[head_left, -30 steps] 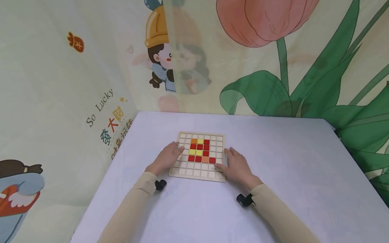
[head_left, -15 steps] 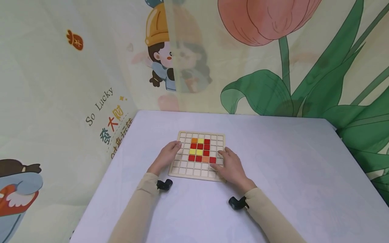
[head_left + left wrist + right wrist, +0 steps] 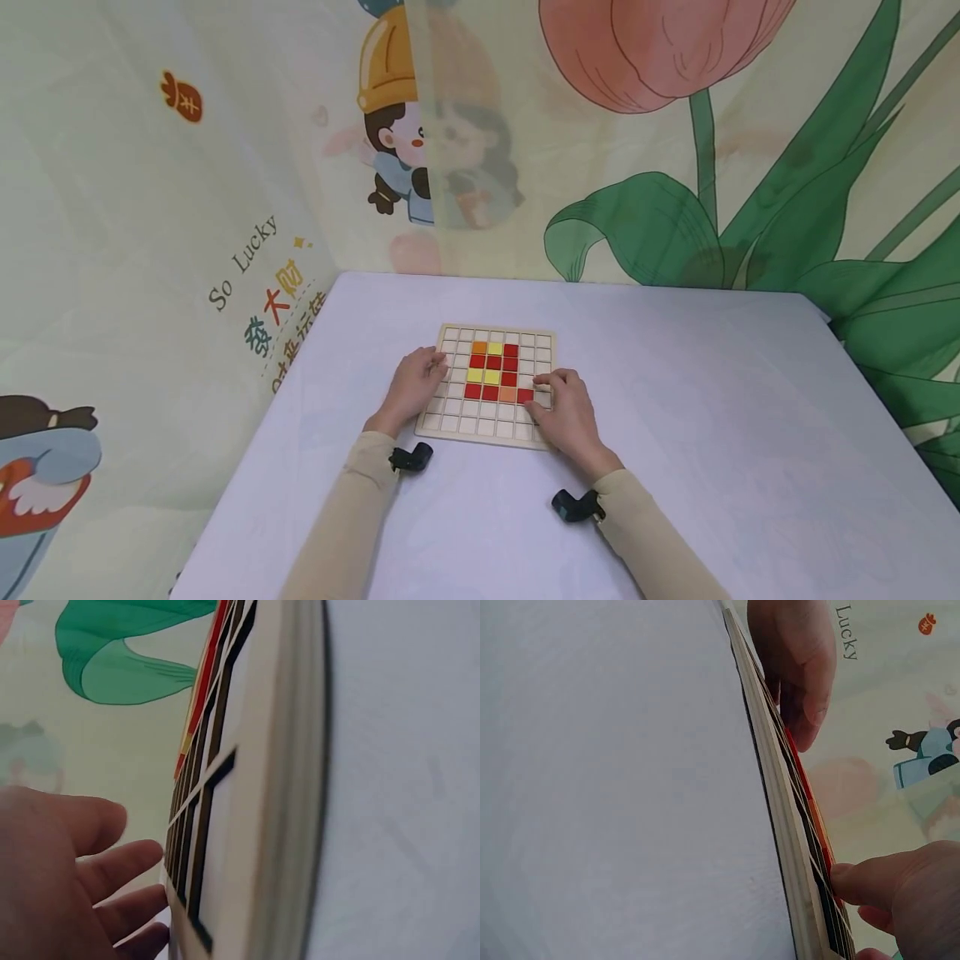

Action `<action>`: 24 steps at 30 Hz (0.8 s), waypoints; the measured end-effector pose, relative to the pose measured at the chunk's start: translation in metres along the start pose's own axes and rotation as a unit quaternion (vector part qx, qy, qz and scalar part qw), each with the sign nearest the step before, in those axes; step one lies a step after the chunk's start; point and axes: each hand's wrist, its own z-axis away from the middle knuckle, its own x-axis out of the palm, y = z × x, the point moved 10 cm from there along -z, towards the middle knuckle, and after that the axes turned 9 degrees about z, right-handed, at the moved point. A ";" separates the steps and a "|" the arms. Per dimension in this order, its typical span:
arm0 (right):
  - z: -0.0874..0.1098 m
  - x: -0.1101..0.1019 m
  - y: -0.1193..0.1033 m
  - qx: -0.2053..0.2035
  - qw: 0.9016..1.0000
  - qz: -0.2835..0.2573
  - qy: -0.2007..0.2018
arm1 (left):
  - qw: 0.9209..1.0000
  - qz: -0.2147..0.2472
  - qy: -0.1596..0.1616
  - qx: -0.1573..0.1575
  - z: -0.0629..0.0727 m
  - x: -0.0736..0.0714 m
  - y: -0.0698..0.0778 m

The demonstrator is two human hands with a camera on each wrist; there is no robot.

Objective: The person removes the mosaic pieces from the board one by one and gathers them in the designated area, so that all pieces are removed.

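Observation:
A wooden grid board (image 3: 486,436) lies flat on the white-covered table in the head view. Red tiles (image 3: 509,379), yellow tiles (image 3: 491,377) and orange tiles (image 3: 479,347) fill part of its squares. My left hand (image 3: 412,385) is at the board's left edge with loosely spread fingers, holding nothing; the left wrist view shows its fingertips beside the frame. Over the right side of the board is my right hand (image 3: 567,414), thumb and fingers apart. Its thumb touches the lowest right red tile (image 3: 525,397), with the thumb tip at the tiles in the right wrist view.
The white tablecloth (image 3: 697,417) surrounds the board. Printed fabric (image 3: 645,150) with a tulip and cartoon figures hangs behind and to the left of the table. A small black camera (image 3: 576,505) is worn on the right wrist, another black camera (image 3: 413,457) on the left.
My right hand has moved left from the board's right edge onto its squares, its thumb coming to the red tile. My left hand's thumb has drawn back toward the left edge. The board stays put.

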 end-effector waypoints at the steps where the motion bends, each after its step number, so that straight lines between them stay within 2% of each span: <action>1: 0.000 -0.001 0.001 0.002 1.000 -0.002 0.005 | 1.000 -0.011 -0.001 0.007 0.000 0.000 0.000; 5: 0.000 -0.002 0.003 -0.002 1.000 -0.003 0.015 | 0.998 -0.047 -0.006 0.037 0.002 0.000 0.005; 8: 0.000 -0.001 0.003 -0.006 1.000 0.006 0.015 | 0.997 -0.054 -0.009 0.052 0.004 -0.001 0.007; 14: -0.001 0.000 0.002 -0.006 1.000 0.013 0.014 | 0.999 -0.013 -0.004 0.038 0.003 -0.003 0.000; 19: -0.002 0.000 -0.001 -0.006 1.000 0.012 0.019 | 0.999 -0.012 0.005 0.043 0.002 -0.005 -0.005; 24: -0.005 0.004 0.002 0.014 1.000 0.013 0.006 | 0.999 -0.007 0.012 0.045 0.002 -0.004 -0.009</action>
